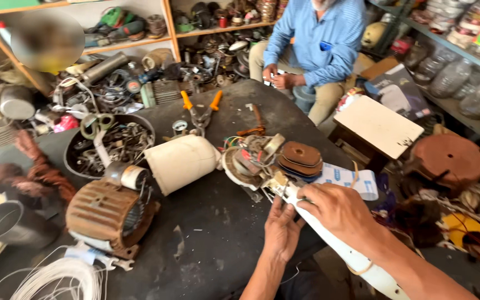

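Both hands at the near edge of a dark worktop (pixel 206 244), right hand (pixel 337 211) closed around a white fan stem (pixel 351 258), left hand (pixel 281 230) pinching its wired motor end (pixel 254 161), beside a cream motor cover (pixel 181 163).

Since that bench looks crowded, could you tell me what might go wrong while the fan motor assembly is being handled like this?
1. The loose coloured wires at the open motor head could snag or tear, since both the left hand and right hand grip the white neck just beneath.
2. The neck overhangs the table edge; a slip might drop it.
3. The cream motor cover lies on its side and could roll.
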